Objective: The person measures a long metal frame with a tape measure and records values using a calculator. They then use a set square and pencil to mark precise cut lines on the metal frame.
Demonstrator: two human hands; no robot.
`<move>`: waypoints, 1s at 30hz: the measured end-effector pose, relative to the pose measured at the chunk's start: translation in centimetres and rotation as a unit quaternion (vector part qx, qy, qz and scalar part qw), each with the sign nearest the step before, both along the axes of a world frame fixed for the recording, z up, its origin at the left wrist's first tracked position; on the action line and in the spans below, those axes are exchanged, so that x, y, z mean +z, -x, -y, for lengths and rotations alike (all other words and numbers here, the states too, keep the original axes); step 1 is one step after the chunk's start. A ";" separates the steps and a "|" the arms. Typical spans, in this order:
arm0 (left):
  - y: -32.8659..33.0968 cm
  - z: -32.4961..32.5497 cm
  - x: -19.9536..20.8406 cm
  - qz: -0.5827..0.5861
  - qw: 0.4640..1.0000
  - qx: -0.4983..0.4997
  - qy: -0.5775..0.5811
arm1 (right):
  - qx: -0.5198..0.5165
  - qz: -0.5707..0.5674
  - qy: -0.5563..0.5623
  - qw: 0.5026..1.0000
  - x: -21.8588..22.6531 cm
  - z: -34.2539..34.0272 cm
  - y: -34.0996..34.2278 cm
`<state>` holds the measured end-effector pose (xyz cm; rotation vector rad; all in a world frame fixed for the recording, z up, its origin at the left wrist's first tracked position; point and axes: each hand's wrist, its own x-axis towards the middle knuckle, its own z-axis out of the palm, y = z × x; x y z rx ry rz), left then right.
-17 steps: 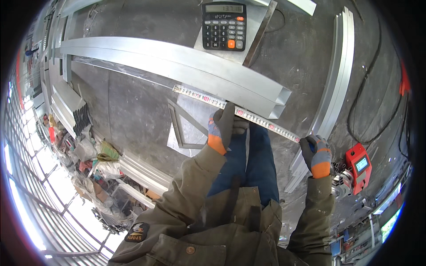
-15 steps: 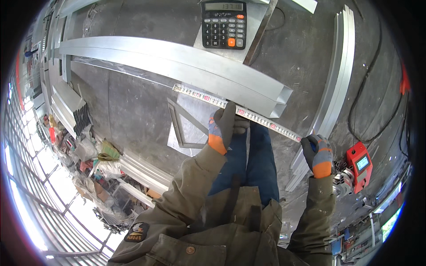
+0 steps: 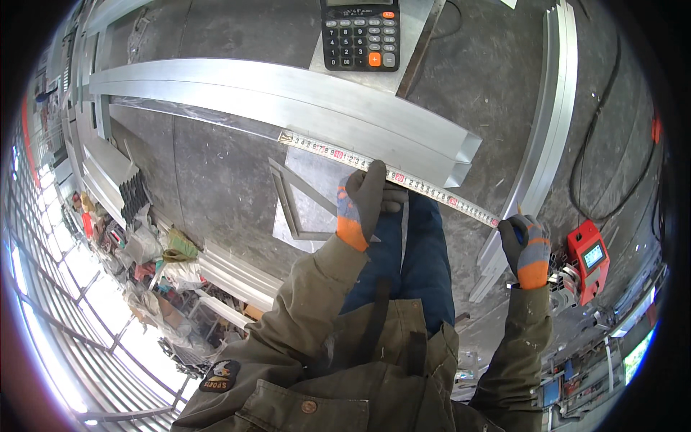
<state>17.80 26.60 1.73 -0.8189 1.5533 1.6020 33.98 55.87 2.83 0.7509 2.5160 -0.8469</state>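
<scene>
A white tape measure blade [image 3: 432, 190] runs slantwise along the near edge of a long silver metal profile [image 3: 288, 97]. Its hooked end lies to the left, by the profile's near side. My left hand [image 3: 365, 205], in a grey and orange glove, pinches the blade midway, thumb on top and fingers curled below. At the blade's right end my right hand [image 3: 527, 248], gloved alike, is closed around the tape measure's case, of which only a dark blue bit shows. A thin yellowish tip, perhaps a pencil, sticks up from that hand.
A black calculator [image 3: 360, 39] rests on a plate beyond the profile. More silver profiles [image 3: 543, 129] lie at right, near a red device with a screen [image 3: 588, 261] and a black cable [image 3: 586, 155]. A triangular metal frame [image 3: 282, 201] lies left of my legs; clutter fills the left.
My right hand has shifted slightly to the right, and a little more blade shows between it and my left hand. The left hand keeps its hold. The whole view has shifted a bit.
</scene>
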 end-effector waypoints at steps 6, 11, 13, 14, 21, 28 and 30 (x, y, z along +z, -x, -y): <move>0.1 0.0 -0.1 0.012 1.000 0.004 -0.002 | -0.004 -0.015 0.003 1.000 0.2 -0.3 -0.5; 0.2 0.2 -0.1 0.008 1.000 0.012 0.004 | -0.003 0.029 0.015 0.999 0.1 -1.7 -1.5; 0.2 0.2 0.0 0.006 1.000 0.019 0.007 | -0.037 0.032 0.029 0.998 0.2 -2.5 -2.3; 0.3 0.1 0.1 0.007 1.000 0.012 0.012 | -0.040 0.013 0.033 0.999 0.3 -3.0 -2.7; 0.3 0.2 0.0 -0.003 1.000 0.011 -0.001 | -0.020 0.009 0.015 1.000 0.8 -5.7 -4.7; 0.2 -0.3 -0.2 0.005 1.000 -0.014 -0.006 | -0.020 0.008 0.016 1.000 0.8 -6.7 -5.0; 0.2 -0.4 -0.2 0.009 1.000 -0.013 -0.002 | -0.021 0.028 0.018 0.999 1.0 -6.8 -4.9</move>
